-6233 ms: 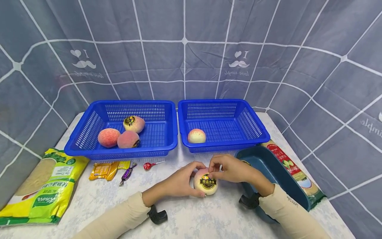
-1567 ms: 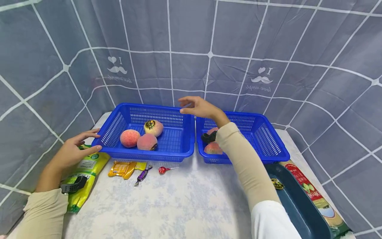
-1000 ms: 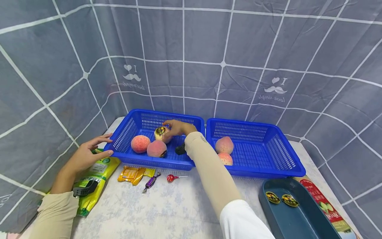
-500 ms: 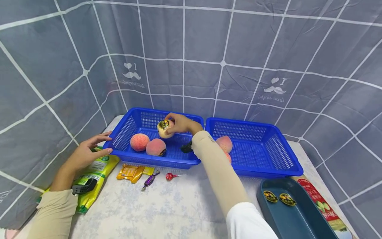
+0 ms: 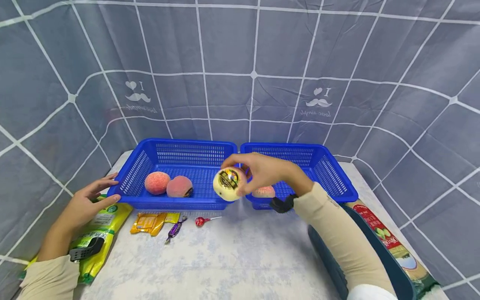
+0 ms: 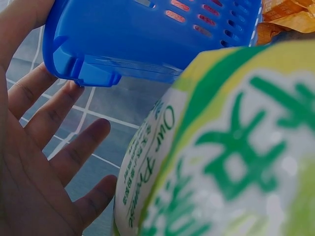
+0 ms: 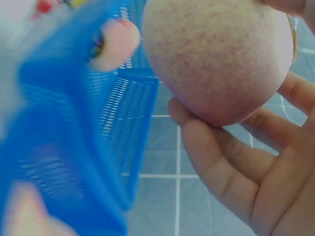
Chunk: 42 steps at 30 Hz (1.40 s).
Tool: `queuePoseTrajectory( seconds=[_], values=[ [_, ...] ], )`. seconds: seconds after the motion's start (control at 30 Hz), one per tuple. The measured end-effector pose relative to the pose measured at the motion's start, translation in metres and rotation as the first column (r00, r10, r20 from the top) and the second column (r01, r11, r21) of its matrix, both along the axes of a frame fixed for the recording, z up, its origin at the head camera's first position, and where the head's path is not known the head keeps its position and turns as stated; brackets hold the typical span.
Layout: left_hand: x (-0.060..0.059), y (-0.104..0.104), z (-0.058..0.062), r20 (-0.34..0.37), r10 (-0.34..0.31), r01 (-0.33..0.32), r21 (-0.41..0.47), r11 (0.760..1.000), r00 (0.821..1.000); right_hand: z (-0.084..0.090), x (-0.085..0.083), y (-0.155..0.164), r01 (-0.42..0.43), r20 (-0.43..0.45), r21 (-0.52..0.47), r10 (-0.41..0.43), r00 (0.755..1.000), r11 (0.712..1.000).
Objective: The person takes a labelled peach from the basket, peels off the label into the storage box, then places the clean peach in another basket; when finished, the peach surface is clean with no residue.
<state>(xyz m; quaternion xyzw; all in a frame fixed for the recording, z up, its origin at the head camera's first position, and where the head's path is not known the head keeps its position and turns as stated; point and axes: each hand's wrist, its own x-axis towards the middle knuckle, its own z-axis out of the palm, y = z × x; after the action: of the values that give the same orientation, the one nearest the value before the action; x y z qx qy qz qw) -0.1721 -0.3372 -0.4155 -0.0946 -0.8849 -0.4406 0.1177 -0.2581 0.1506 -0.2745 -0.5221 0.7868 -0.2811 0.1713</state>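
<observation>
Pinching a round, cream-and-pink peach (image 5: pixel 226 189) bearing a black-and-gold sticker (image 5: pixel 229 178), the right hand (image 5: pixel 266 170) holds it aloft near the gap between a blue perforated plastic left basket (image 5: pixel 168 204) and matching right basket (image 5: pixel 344 185), while the left hand (image 5: pixel 84 205) is spread-fingered at the former's outer rim.

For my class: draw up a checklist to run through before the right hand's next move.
1. Right hand gripping the peach: ok.
2. Label off that peach: not ok, it is on.
3. Room in the right basket: ok, bare floor shows.
4. Left hand touching the left basket: cannot tell, fingertips are at its corner.
5. Whole tray visible: not ok, right sleeve hides part.
</observation>
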Motion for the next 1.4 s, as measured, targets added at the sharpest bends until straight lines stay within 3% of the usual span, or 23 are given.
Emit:
queuePoseTrajectory(
  seconds=[0.17, 0.3, 0.4, 0.53, 0.7, 0.83, 0.93, 1.03, 1.1, 1.13, 1.2, 1.23, 1.33, 1.4],
  values=[
    [0.003, 0.0, -0.001, 0.006, 0.002, -0.002, 0.009, 1.0, 1.0, -0.022, 0.049, 0.045, -0.06, -0.022, 0.009, 0.061, 0.998, 0.998],
    [0.002, 0.001, -0.002, -0.003, -0.017, 0.017, 0.018, 1.0, 1.0, -0.051, 0.079, 0.07, -0.048, 0.092, 0.059, 0.042, 0.995, 0.997],
    [0.001, 0.002, -0.004, -0.01, -0.024, 0.024, 0.036, 0.999, 1.0, -0.074, 0.093, 0.081, -0.014, 0.181, 0.094, -0.003, 0.983, 0.995],
    [0.002, 0.0, -0.005, -0.011, -0.023, 0.024, 0.047, 0.999, 1.0, -0.097, 0.096, 0.086, -0.006, 0.204, 0.098, -0.014, 0.979, 0.995],
    [0.002, 0.0, -0.006, -0.018, -0.023, 0.024, 0.056, 0.998, 1.0, -0.103, 0.092, 0.093, 0.011, 0.238, 0.131, -0.042, 0.97, 0.991],
    [0.002, 0.002, -0.002, 0.007, 0.007, -0.008, 0.051, 0.999, 1.0, -0.099, 0.095, 0.099, 0.09, 0.125, 0.188, -0.115, 0.985, 0.978],
    [0.004, 0.007, 0.007, 0.034, 0.06, -0.061, 0.029, 0.998, 0.998, -0.095, 0.101, 0.102, 0.169, 0.045, 0.209, -0.182, 0.982, 0.963],
    [0.007, 0.023, 0.024, -0.049, 0.072, -0.072, 0.007, 0.997, 0.996, -0.093, 0.106, 0.104, 0.215, 0.022, 0.194, -0.223, 0.974, 0.957],
    [0.011, 0.046, 0.037, -0.153, 0.016, -0.019, -0.018, 1.0, 0.988, -0.093, 0.109, 0.105, 0.23, 0.011, 0.168, -0.236, 0.972, 0.959],
    [0.014, 0.061, 0.042, -0.207, -0.043, 0.037, -0.034, 0.999, 0.977, -0.094, 0.111, 0.105, 0.239, 0.007, 0.159, -0.244, 0.97, 0.958],
    [0.02, 0.099, 0.048, -0.292, -0.2, 0.187, -0.073, 0.98, 0.935, -0.096, 0.113, 0.104, 0.27, -0.006, 0.149, -0.272, 0.962, 0.951],
    [0.024, 0.12, 0.048, -0.302, -0.287, 0.268, -0.105, 0.958, 0.909, -0.097, 0.114, 0.103, 0.293, -0.015, 0.148, -0.294, 0.956, 0.945],
    [0.036, 0.185, 0.038, -0.205, -0.496, 0.47, -0.16, 0.868, 0.844, -0.099, 0.116, 0.098, 0.35, -0.049, 0.144, -0.347, 0.937, 0.925],
    [0.044, 0.223, 0.028, -0.103, -0.564, 0.544, -0.169, 0.822, 0.819, -0.1, 0.116, 0.095, 0.366, -0.066, 0.124, -0.36, 0.931, 0.922]
  ],
)
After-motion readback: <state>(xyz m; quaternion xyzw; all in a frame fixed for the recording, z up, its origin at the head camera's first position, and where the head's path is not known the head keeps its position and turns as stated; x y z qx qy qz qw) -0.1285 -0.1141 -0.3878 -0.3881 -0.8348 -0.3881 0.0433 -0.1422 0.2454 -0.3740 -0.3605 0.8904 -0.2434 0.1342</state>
